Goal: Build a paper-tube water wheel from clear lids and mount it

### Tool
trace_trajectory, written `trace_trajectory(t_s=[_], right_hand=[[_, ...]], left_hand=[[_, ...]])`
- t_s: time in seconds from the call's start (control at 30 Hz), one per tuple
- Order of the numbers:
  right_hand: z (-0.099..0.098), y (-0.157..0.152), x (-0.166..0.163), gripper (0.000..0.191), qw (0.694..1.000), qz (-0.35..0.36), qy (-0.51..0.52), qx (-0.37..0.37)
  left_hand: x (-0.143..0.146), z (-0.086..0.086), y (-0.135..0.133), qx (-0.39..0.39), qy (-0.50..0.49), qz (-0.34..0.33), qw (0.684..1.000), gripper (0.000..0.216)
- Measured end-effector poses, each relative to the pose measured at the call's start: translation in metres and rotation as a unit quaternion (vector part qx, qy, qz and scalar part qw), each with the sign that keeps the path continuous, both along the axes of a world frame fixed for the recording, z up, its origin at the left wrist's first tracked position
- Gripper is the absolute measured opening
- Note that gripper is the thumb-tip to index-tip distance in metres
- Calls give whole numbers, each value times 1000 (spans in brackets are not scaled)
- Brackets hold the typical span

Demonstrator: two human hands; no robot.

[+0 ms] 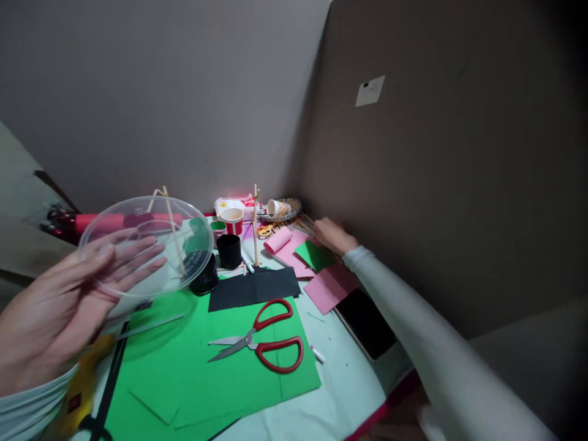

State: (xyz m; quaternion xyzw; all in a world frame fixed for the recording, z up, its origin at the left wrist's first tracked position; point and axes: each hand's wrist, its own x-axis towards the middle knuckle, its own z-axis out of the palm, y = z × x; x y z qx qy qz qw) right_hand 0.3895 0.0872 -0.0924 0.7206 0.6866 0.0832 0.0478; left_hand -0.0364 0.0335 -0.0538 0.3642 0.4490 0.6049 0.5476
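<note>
Clear round plastic lid (pixel 158 222), ten o'clock from red-handled metal scissors (pixel 250 338); left hand (pixel 68 300) pinches its eight-o'clock edge. Right hand (pixel 334 236), one o'clock, beside thin tan wooden sticks (pixel 305 224); from here, I can't tell its grip.

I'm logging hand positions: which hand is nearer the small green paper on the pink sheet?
Right. The right hand is just beyond the green paper, slightly to its right; the left hand is far to its left, holding a clear disc.
</note>
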Motion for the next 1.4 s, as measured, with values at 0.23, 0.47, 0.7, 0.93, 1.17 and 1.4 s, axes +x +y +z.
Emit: trace_trajectory(t_s=[0.23,0.47,0.7,0.93,1.17,1.4], right_hand=[[-25,10,5,39,998,-47,-43,-25],[-25,24,24,38,996,-57,-17,-66],[-19,15,36,35,998,-60,27,-5],[12,-19,21,19,978,-59,91,179],[30,-73,-35,31,926,95,263,255],[34,-105,-88,35,847,247,404,242]], left_hand=[[25,15,-25,44,-56,-43,996,39],[22,6,-26,31,-82,-90,992,39],[27,4,-28,25,-74,-77,994,34],[31,7,-32,36,-56,-64,996,41],[32,4,-33,33,-40,-53,997,36],[34,9,-38,32,-51,-65,996,39]])
